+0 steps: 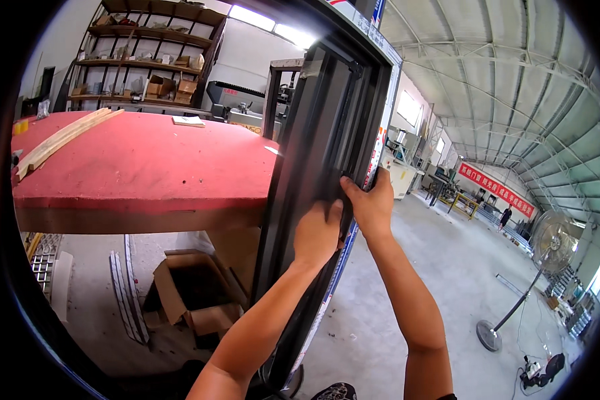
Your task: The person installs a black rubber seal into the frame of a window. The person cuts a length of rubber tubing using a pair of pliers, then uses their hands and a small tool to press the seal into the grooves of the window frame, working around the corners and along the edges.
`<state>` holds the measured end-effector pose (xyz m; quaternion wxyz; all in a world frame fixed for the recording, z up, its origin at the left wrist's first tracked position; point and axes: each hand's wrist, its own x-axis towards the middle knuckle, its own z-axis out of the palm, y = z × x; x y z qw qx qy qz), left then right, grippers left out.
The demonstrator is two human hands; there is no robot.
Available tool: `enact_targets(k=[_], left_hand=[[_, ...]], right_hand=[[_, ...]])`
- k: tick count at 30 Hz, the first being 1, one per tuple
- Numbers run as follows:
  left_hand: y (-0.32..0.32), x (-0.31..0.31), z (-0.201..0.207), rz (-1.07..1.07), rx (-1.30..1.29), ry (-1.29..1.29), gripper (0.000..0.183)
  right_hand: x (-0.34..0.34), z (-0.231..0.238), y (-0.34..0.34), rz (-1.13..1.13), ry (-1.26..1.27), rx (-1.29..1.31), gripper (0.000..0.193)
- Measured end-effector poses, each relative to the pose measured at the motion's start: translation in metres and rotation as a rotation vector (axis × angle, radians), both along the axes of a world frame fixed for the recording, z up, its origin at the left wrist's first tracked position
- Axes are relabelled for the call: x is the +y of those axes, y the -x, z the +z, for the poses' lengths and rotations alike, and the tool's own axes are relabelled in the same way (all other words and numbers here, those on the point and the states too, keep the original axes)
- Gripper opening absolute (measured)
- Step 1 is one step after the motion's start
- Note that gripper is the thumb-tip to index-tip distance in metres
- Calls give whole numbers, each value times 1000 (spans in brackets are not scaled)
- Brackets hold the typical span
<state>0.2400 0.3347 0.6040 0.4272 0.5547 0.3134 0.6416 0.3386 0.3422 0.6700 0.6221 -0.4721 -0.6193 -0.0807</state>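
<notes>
A tall dark aluminium window or door frame (313, 133) stands upright and tilted before me, with printed protective film on its outer face. My right hand (373, 205) grips the frame's right edge, its thumb on the inner side and its other fingers around the outside. Just left of it and slightly lower, my left hand (318, 231) is closed against the inner channel of the frame. Its fingers are curled, and what they hold, if anything, is hidden from view.
A red-topped table (173, 157) on the left bears wooden strips (63, 141). Beneath it are an open cardboard box (197, 293) and profile strips (128, 293). Shelving (147, 60) stands behind. At right are a pedestal fan (553, 243), cables, a tool (543, 373) and a distant person (505, 217).
</notes>
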Motion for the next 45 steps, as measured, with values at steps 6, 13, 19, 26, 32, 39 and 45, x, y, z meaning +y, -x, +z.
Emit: enact_targets(k=[6,13,19,26,32,39,45], left_hand=[[7,-36,-57,417,483,-293,55],[0,-26,-78,484,573,-346,56],[-10,-12,-90,580,559,-370,60],[7,5,-90,104,27,-331,45],[18,2,3,-35,-159,-393,41],[15,21,57,-217,-117,-139,40],[18,13,59,-164,-68,-87,38]], right_hand=[[6,-5,-10,-56,-53,-23,46],[10,-6,-12,41,-36,-6,48],[12,-10,-16,172,12,38,43],[25,-17,-16,133,-95,-31,46],[32,-27,-8,169,-328,0,45],[19,-13,1,149,-199,68,41],[39,105,-10,-130,-209,-108,58]])
